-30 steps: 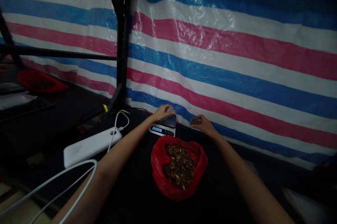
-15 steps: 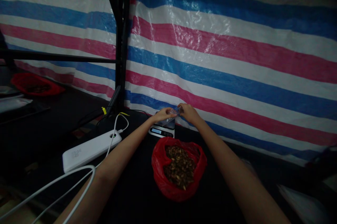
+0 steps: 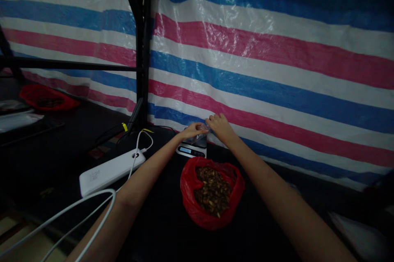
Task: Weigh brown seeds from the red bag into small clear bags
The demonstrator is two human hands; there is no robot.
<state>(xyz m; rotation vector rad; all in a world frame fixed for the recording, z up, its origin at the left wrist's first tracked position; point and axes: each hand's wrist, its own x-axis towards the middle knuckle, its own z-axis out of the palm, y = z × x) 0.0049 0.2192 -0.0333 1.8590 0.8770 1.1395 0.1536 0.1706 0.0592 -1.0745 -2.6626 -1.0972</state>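
Observation:
Above a small kitchen scale (image 3: 192, 151) with a lit display, my left hand (image 3: 192, 130) pinches a small clear plastic bag (image 3: 202, 129). My right hand (image 3: 220, 126) has its fingers closed at the upper right edge of the same bag. How full the bag is, I cannot make out. Closer to me, between my forearms, stands an open red plastic bag (image 3: 191, 208) with brown, seed-like pieces (image 3: 214, 190) in it.
A white power bank (image 3: 111, 172) with a white cable (image 3: 98, 192) lies beside my left forearm. A black metal post (image 3: 143, 48) rises behind. A striped tarp (image 3: 261, 61) closes off the back. Another red bag (image 3: 70, 103) lies far left; clear plastic (image 3: 353, 229) lies right.
My right hand has turned slightly, its back and knuckles now showing more, still at the bag's edge. My left hand stays above the scale. The whole view has shifted a little.

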